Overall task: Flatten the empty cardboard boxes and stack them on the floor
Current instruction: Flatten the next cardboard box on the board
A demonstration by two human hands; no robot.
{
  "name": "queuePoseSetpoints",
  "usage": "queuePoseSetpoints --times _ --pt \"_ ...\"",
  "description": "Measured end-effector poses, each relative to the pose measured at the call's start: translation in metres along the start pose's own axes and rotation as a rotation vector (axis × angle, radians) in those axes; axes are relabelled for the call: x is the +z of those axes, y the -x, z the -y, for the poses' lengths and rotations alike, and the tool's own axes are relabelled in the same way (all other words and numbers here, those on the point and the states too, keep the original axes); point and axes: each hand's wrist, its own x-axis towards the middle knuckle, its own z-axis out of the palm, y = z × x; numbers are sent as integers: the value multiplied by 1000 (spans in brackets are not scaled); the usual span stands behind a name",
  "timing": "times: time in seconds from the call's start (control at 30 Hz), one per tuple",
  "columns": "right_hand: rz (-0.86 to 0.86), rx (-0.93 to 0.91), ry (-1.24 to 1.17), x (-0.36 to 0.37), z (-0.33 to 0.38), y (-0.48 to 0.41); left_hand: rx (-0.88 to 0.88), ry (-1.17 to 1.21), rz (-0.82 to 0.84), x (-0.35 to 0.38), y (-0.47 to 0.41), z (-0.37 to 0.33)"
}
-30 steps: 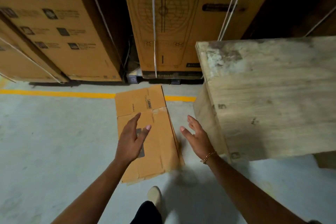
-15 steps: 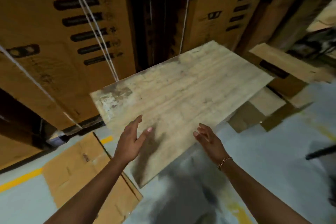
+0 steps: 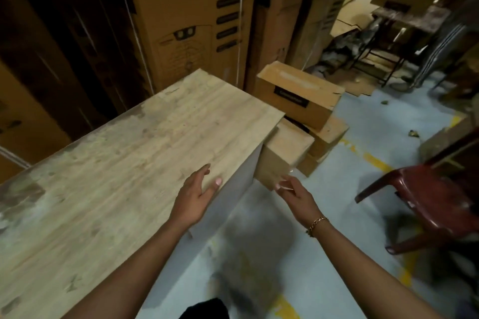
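A pile of brown cardboard boxes stands on the floor past the far end of the wooden table (image 3: 116,163). The top box (image 3: 303,97) has a black label and a torn edge. A smaller box (image 3: 283,153) sits lower, right beside the table's corner, with another box (image 3: 328,134) under the pile. My left hand (image 3: 194,197) hovers over the table's right edge, fingers straight, holding nothing. My right hand (image 3: 295,195) reaches toward the smaller box with relaxed fingers, just short of it. The flattened box on the floor is out of view.
Tall strapped cartons (image 3: 186,21) line the wall behind the table. A dark red plastic chair (image 3: 425,199) stands at the right. Metal-legged furniture (image 3: 388,41) and more boxes crowd the far right corner. Yellow floor markings (image 3: 373,160) cross the pale floor.
My view has swung right, away from the flattened box on the floor, across the table to the pile of boxes. Both hands stayed empty and moved right with it.
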Motion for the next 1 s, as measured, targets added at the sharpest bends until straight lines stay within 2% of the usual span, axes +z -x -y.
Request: queuePoseSetpoints --times 0.63,1.0 --pt "-70 84 75 -231 -7 -291 34 20 150 178 -348 -153" --pt "102 73 195 -417 -49 -488 -154 141 47 350 -498 -236"
